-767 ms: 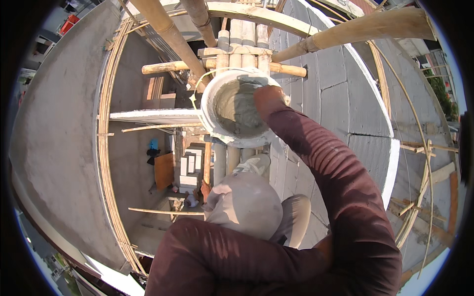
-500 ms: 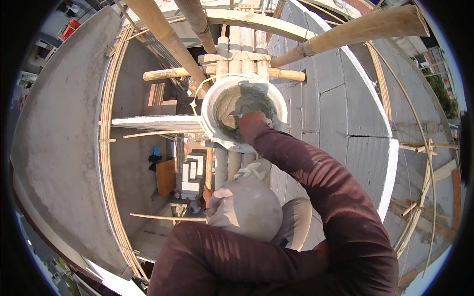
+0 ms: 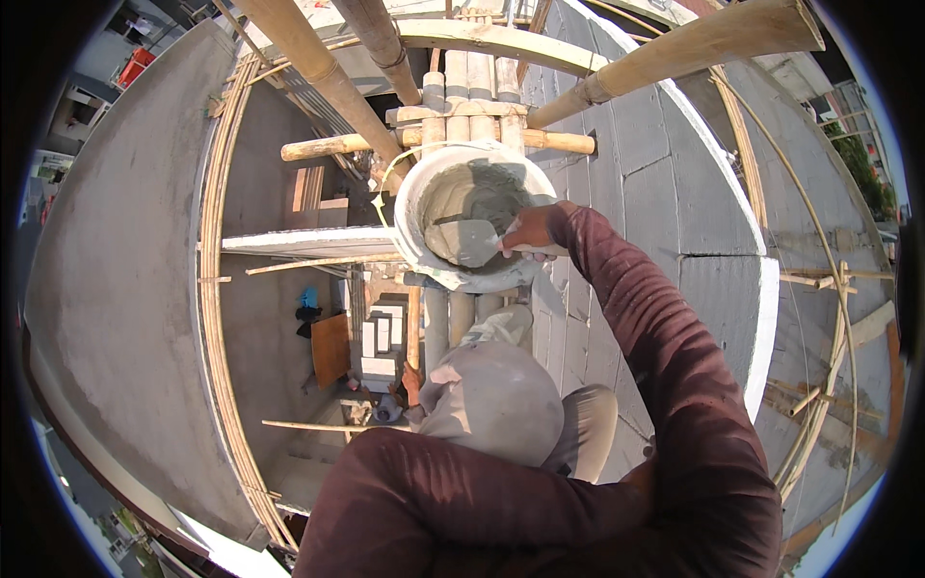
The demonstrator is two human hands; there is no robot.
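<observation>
My right hand [image 3: 536,234] is closed round the handle of a small trowel over the near right rim of a white bucket [image 3: 409,231]. The trowel's flat, pale blade [image 3: 474,243] lies over the wet grey mortar [image 3: 448,207] inside. Shadow covers part of the mortar. My left forearm bends across my lap, and only a patch of my left hand [image 3: 640,476] shows beside my right sleeve; its fingers are hidden. Just in front of my arms is a bent knee in dusty grey trousers [image 3: 496,395].
Bamboo poles [image 3: 461,77] under the bucket form a narrow platform, with thick poles [image 3: 318,72] slanting up ahead. A grey block wall [image 3: 713,299] runs along the right. Down on the left is a deep room with pale blocks [image 3: 379,366] and a brown board [image 3: 330,349].
My right hand has drawn back from inside the bucket toward its right rim, turning the trowel so its blade shows flat. The left arm stays folded.
</observation>
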